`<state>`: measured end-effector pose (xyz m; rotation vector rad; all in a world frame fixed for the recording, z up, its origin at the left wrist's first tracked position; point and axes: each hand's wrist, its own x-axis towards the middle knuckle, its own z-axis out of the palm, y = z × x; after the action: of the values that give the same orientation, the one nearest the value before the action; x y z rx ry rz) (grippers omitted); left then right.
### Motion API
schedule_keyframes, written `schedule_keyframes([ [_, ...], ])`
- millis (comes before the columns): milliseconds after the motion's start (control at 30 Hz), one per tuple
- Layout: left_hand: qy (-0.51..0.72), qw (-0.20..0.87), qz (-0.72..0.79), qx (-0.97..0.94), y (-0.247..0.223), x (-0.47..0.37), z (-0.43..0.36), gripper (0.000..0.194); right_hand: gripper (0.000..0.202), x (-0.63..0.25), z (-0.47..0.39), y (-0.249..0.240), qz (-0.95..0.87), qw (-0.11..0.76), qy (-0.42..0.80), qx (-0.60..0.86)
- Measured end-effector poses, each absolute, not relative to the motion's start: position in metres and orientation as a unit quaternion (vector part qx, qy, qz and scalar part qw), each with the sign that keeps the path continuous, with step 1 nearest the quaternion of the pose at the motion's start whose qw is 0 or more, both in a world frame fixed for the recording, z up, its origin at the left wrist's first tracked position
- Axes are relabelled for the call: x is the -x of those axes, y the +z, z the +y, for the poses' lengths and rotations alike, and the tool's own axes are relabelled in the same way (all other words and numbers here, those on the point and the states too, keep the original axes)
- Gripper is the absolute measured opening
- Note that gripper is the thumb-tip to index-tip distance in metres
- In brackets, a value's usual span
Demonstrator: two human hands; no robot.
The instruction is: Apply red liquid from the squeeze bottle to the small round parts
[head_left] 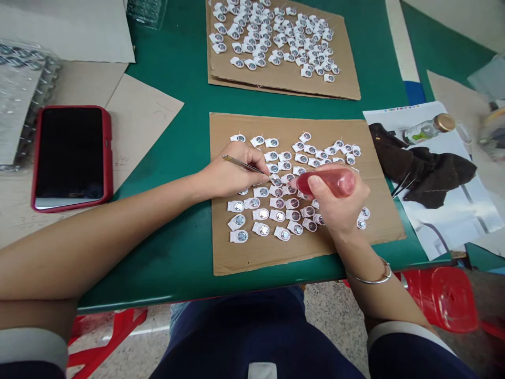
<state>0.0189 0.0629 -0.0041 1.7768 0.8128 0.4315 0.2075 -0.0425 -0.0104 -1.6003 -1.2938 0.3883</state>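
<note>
On the near cardboard sheet [244,258] lie many small white tabs with round silvery discs [261,229], in loose rows. My left hand [232,171] grips metal tweezers [240,163], their tips at a tab near the sheet's middle. A red squeeze bottle [329,182] is held in my right hand [341,202], tilted with its nozzle pointing left, close to the tweezer tips. The bottle and my right hand hide some of the tabs. Whether the nozzle touches a tab, I cannot tell.
Behind lies another cardboard stack [276,87] covered with similar tabs. A red-cased phone [72,158] rests at the left on brown paper. At the right are a black cloth [437,171], a gold-lidded jar [424,130] and another pair of tweezers [403,185] on printed paper.
</note>
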Motion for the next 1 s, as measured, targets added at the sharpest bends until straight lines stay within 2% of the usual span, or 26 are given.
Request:
schedule_keyframes([
  [67, 0.183, 0.537, 0.344, -0.748, -0.004, -0.019, 0.063, 0.007, 0.023, -0.207, -0.042, -0.010, -0.519, 0.529, 0.174, 0.648],
  [200, 0.187, 0.535, 0.339, -0.751, -0.007, -0.018, 0.062, 0.005, 0.022, -0.213, -0.035, -0.004, -0.440, 0.645, 0.231, 0.581],
  [400, 0.219, 0.499, 0.320, -0.774, 0.005, -0.016, 0.059, 0.006, 0.038, -0.236, -0.024, 0.011, -0.304, 0.720, 0.338, 0.524],
  [600, 0.303, 0.449, 0.356, -0.762, 0.030, -0.006, 0.063, 0.009, 0.044, -0.250, -0.023, 0.014, -0.220, 0.738, 0.421, 0.480],
  [767, 0.291, 0.413, 0.424, -0.752, 0.024, 0.011, 0.058, 0.010, 0.042, -0.250, -0.025, 0.016, -0.212, 0.724, 0.458, 0.469],
  [1000, 0.269, 0.408, 0.488, -0.724, 0.007, 0.045, 0.035, 0.014, 0.043, -0.238, -0.034, 0.027, -0.299, 0.727, 0.421, 0.453],
])
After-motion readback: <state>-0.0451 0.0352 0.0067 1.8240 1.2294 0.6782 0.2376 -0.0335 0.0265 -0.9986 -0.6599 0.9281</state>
